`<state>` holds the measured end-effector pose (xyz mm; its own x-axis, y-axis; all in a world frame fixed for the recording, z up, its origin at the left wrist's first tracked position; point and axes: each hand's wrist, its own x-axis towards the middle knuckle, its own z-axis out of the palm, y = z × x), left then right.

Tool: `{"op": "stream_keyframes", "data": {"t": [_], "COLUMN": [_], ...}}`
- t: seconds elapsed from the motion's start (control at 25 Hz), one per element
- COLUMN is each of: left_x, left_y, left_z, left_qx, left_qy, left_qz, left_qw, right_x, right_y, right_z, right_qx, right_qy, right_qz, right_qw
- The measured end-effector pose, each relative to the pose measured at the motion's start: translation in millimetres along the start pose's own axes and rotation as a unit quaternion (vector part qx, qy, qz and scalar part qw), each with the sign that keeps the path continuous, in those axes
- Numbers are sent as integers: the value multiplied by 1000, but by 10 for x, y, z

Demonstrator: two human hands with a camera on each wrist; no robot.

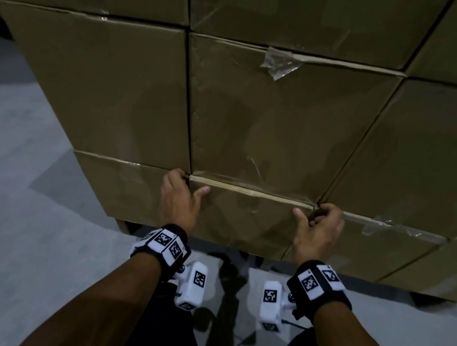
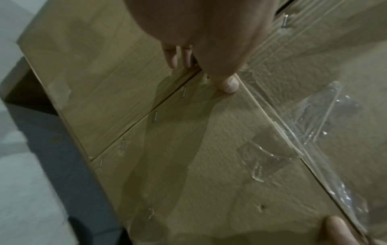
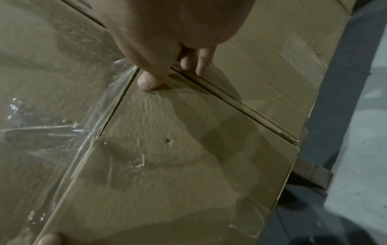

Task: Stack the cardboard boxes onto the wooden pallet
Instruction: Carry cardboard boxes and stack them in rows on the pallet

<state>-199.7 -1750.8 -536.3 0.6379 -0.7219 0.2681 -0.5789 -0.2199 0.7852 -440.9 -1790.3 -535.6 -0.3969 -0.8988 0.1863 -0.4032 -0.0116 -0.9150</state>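
A stack of brown cardboard boxes fills the head view. My hands are on the middle box of the bottom row (image 1: pixel 243 223). My left hand (image 1: pixel 187 186) grips its upper left corner: the fingers (image 2: pixel 178 58) are tucked into the seam with the box beside it, and the thumb (image 2: pixel 229 84) presses the front face (image 2: pixel 199 157). My right hand (image 1: pixel 309 212) grips the upper right corner the same way, fingers (image 3: pixel 201 63) in the seam. Its thumb (image 3: pixel 148 81) lies on the face (image 3: pixel 178 165). A dim pallet block (image 3: pixel 314 173) shows under the box.
Another box (image 1: pixel 274 120) rests directly on top of the held one. Neighbours sit tight on the left (image 1: pixel 117 188) and right (image 1: pixel 382 251). Loose clear tape (image 1: pixel 277 64) hangs from the seams. Grey floor (image 1: pixel 7 197) lies open to the left, and my legs stand just behind.
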Motion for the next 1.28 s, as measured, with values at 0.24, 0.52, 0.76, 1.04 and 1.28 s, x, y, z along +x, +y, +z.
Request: {"op": "stream_keyframes", "data": {"t": [0.24,0.52,0.76,1.04,1.28], "left_x": [34,45,38,17,-21], "left_y": [-8,34,73,65,117], "left_z": [-46,-68,-28,-11,-9], "left_qx": [17,31,23,45,77], "left_qy": [8,17,23,19,7], "left_qz": [16,3,-13,5,-8], "left_qw": [1000,999,999,999,997], "right_x": [16,16,35,64,59], "right_y": [1,-29,1,82,79], "right_z": [43,68,119,155,111], "right_qx": [1,-4,-15,-4,3], "right_qy": [20,38,53,45,24], "right_qz": [-9,-1,-12,-36,-51], "right_qw": [1000,999,998,998,998]}}
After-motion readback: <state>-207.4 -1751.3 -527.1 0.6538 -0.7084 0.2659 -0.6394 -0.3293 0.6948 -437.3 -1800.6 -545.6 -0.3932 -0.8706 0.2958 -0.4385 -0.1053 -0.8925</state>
